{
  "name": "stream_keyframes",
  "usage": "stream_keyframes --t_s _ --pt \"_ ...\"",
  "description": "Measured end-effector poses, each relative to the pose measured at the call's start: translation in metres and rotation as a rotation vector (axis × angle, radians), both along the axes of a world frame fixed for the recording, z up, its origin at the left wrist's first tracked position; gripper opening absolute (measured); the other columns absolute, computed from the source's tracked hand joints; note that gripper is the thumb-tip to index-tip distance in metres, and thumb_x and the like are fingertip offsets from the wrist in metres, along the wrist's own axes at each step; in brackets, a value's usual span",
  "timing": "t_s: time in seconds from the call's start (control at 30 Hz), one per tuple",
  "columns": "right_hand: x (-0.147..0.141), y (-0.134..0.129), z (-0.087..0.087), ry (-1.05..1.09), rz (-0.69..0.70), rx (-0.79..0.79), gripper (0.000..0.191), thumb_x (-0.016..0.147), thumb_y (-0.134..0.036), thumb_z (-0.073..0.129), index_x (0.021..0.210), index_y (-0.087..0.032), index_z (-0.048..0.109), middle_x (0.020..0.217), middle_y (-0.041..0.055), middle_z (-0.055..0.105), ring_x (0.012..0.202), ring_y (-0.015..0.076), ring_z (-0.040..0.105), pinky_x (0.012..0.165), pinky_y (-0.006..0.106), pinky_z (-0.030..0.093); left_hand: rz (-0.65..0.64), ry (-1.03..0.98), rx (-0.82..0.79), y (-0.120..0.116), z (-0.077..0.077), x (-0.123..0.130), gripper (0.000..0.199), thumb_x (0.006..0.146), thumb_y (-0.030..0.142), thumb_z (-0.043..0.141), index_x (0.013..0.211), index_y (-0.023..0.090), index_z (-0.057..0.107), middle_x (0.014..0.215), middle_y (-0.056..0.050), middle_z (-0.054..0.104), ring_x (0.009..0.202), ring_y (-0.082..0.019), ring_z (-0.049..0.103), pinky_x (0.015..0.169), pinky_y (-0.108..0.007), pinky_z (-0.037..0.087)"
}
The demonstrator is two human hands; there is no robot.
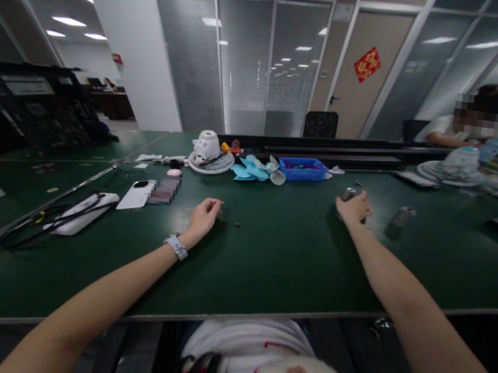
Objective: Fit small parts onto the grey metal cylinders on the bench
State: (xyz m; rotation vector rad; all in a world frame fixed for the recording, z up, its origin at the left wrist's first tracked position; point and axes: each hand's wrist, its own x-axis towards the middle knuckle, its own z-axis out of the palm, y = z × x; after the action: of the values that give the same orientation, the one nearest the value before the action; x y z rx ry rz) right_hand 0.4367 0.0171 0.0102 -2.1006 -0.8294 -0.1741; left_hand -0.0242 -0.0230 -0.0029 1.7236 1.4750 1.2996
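Observation:
My left hand point(203, 218), a watch on its wrist, hovers at the table's middle left with thumb and fingertips pinched together. Whatever sits between those fingertips is too small to make out. Just right of it, a tiny dark round piece point(237, 225) lies on the green table point(276, 258). Farther right, my right hand point(355, 207) is wrapped around a grey cylinder point(349, 192), whose top shows beside the thumb while the fingers hide most of its body. A second grey cylinder point(403, 216) stands upright to the right of that hand.
At the back are a white fan part point(208, 147), light-blue fan blades point(251, 169) and a blue bin point(303, 169). Phones point(136, 194) and a white device with black cables point(82, 214) lie left. Two people sit at far right near more fan parts point(458, 166).

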Motion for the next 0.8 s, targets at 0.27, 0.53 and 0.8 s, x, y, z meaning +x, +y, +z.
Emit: stream_keyframes --t_s 0.27,0.53,0.8 --pt "-0.159 -0.052 0.022 -0.482 1.09 0.114 0.045 0.095 -0.034 0.053 0.138 -0.025 0.057 0.147 0.0111 0.052 0.138 0.0311 0.043 0.113 0.054 0.029 0.011 0.042 -0.007 -0.006 0.005 0.004 0.032 0.088 0.046 0.052 0.099 0.02 0.066 0.081 -0.005 0.072 0.078 -0.021 0.069 0.072 -0.031 0.05" --pt "-0.248 -0.089 -0.001 -0.473 1.536 0.007 0.029 0.095 -0.02 0.055 0.117 -0.027 0.074 0.116 0.0042 0.073 0.114 0.0229 0.065 0.101 0.042 0.044 -0.025 0.018 0.023 -0.009 0.007 0.008 0.031 0.086 0.047 0.053 0.094 0.02 0.066 0.08 -0.004 0.071 0.076 -0.019 0.069 0.071 -0.03 0.05" --pt "-0.121 -0.032 0.035 -0.755 0.871 0.163 0.034 0.096 -0.017 0.05 0.122 -0.02 0.073 0.106 0.0115 0.074 0.096 0.0252 0.064 0.089 0.039 0.043 -0.049 0.061 0.018 -0.008 0.004 0.008 0.033 0.087 0.045 0.053 0.099 0.018 0.068 0.077 -0.003 0.071 0.076 -0.02 0.068 0.07 -0.03 0.048"
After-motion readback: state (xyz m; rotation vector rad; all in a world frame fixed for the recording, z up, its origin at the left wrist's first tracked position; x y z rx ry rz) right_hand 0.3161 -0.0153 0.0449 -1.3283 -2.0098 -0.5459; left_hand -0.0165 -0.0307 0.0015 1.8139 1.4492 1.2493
